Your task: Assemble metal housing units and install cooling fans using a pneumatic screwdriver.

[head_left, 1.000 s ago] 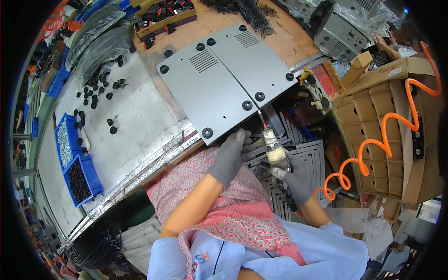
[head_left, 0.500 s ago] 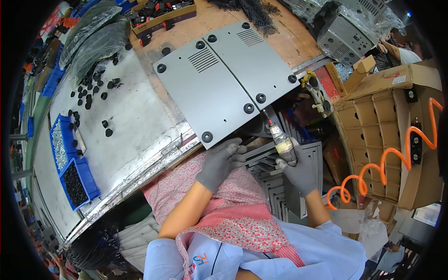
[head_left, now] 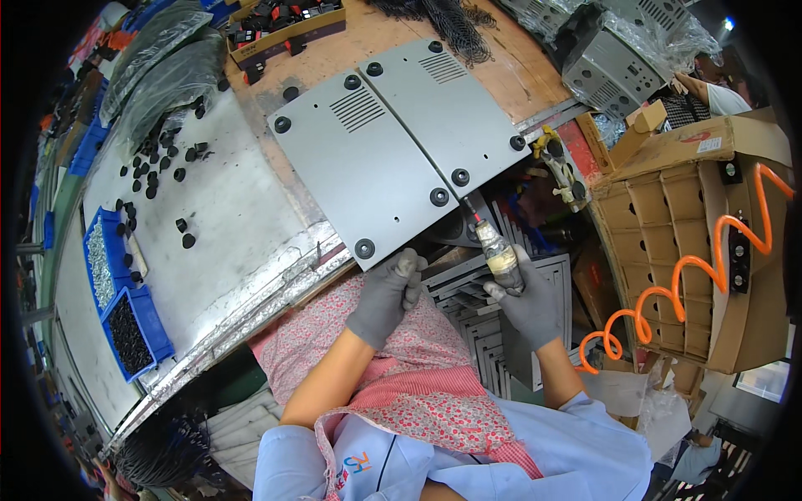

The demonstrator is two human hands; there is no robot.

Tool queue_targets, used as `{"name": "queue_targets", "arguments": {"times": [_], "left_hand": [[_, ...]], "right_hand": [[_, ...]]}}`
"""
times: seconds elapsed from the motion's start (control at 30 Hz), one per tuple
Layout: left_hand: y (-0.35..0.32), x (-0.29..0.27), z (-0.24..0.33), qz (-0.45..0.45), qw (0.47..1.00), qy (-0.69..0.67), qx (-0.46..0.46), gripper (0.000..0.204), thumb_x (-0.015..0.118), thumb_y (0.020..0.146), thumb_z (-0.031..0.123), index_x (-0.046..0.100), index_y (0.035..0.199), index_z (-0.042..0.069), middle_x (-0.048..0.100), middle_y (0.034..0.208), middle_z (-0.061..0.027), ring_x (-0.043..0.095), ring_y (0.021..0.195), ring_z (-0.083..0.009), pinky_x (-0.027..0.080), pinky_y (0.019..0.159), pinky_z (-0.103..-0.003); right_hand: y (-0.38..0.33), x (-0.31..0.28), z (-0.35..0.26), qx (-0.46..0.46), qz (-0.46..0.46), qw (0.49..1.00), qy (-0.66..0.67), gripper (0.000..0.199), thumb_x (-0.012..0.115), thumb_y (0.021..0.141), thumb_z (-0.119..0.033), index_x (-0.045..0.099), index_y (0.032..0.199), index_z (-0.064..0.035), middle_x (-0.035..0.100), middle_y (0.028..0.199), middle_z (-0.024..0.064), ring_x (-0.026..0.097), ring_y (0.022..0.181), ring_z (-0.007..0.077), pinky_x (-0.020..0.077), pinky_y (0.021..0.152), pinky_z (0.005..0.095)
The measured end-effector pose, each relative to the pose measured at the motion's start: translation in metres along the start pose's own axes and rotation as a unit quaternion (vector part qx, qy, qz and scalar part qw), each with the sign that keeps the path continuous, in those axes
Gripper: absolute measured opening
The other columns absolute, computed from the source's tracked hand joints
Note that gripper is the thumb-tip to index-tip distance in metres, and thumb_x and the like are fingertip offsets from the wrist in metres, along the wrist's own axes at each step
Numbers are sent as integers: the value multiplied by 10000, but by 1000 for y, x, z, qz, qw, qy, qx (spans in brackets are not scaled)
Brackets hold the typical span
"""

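Two grey metal panels point(head_left: 351, 167) lie side by side on the bench, with vent slots and round black rubber feet point(head_left: 365, 249) at their corners. My right hand point(head_left: 535, 309), in a grey glove, is wrapped round a power screwdriver point(head_left: 499, 255) with a tape-covered body. Its thin bit points up toward the near edge of the panels, close to a rubber foot point(head_left: 439, 197). My left hand point(head_left: 384, 296), also gloved, is just off the near edge of the left panel with its fingers curled closed. Whatever may be inside those fingers is hidden.
Loose black feet point(head_left: 181, 225) are scattered over the left of the bench, near blue bins point(head_left: 138, 330) of small parts. Grey frames point(head_left: 476, 321) stand below the bench edge. On the right are a divided cardboard box point(head_left: 668, 250) and a coiled orange hose point(head_left: 681, 284).
My left hand's fingers have gone from spread to curled, beside the panel's near edge. The screwdriver stays in my right hand; the whole view has shifted slightly.
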State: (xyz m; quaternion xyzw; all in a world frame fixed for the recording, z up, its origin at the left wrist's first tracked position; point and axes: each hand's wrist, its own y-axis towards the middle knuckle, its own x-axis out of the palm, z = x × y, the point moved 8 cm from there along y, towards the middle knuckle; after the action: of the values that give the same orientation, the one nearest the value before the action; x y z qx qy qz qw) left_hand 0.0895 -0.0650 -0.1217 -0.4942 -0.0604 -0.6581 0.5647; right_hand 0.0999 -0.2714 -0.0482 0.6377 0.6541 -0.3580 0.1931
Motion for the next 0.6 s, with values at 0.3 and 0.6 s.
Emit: {"name": "queue_targets", "arguments": {"times": [0.3, 0.6], "left_hand": [[-15, 3, 11, 47, 999, 21, 5, 357, 603, 866, 365, 521, 980, 38, 488, 656, 25, 425, 501, -64, 313, 423, -180], [-19, 3, 14, -4, 995, -97, 25, 320, 611, 857, 357, 507, 974, 78, 480, 663, 35, 393, 494, -51, 317, 433, -174]], "right_hand": [[0, -3, 4, -16, 3, 1000, 11, 739, 780, 670, -255, 445, 1300, -63, 647, 958, 153, 646, 877, 248, 487, 767, 318], [-55, 9, -27, -32, -130, 986, 96, 758, 779, 678, -213, 417, 1328, -72, 651, 957, 119, 633, 869, 145, 497, 773, 291]]}}
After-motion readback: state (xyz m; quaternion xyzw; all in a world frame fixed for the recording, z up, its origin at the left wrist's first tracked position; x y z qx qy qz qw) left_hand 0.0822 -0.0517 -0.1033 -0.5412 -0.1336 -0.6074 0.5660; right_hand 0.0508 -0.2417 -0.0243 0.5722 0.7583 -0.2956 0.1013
